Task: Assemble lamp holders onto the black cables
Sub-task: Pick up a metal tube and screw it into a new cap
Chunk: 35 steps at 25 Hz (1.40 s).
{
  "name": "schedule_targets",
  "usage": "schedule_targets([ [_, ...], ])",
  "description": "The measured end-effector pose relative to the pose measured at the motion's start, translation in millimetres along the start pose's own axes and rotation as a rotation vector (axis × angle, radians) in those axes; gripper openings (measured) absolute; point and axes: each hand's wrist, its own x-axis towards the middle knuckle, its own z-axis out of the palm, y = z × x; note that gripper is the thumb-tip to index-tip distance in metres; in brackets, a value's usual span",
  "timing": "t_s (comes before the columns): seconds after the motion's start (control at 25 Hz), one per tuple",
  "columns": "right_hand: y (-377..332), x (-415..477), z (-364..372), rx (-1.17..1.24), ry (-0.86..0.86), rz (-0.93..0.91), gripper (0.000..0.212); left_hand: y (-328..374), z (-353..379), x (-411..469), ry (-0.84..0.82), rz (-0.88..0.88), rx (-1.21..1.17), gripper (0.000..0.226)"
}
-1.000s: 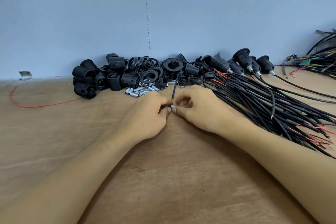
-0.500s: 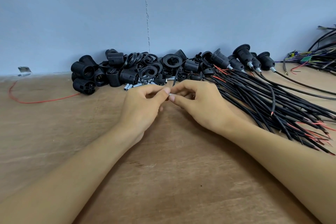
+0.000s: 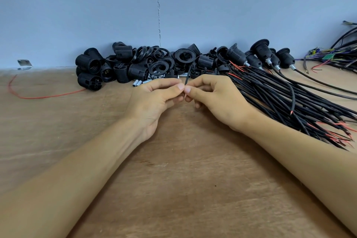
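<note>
While still pinched, cable (image 3: 187, 75) higher.

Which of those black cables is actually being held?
The lone cable pinched between the left hand and right hand; the others lie in the bundle on the right.

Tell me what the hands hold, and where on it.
One black cable, pinched by its near end between the fingertips of the left hand and right hand.

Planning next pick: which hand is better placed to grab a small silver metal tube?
Left, probably. The small silver metal tubes lie beyond the left hand; the right hand is farther, beside the bundle of black cables. Both pinch one thin black cable.
</note>
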Motion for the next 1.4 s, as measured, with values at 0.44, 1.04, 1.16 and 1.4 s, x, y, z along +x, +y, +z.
schedule_targets([
  [0.44,-1.5,0.7,-1.2,0.173,-0.044,0.076,0.010,-2.4,-0.1,-0.8,0.002,0.001,0.054,0.015],
  [1.04,-4.7,1.8,1.7,0.404,-0.042,0.157,0.019,-6.4,2.7,-2.0,0.061,0.080,0.076,0.004],
  [1.16,-4.3,0.9,4.5,0.288,-0.007,0.160,0.012,-6.5,1.8,-1.2,0.044,0.070,0.094,0.003],
  [1.4,-5.5,0.6,2.7,0.021,0.012,0.188,0.041,-6.3,1.9,-2.3,0.000,0.079,0.104,0.005],
])
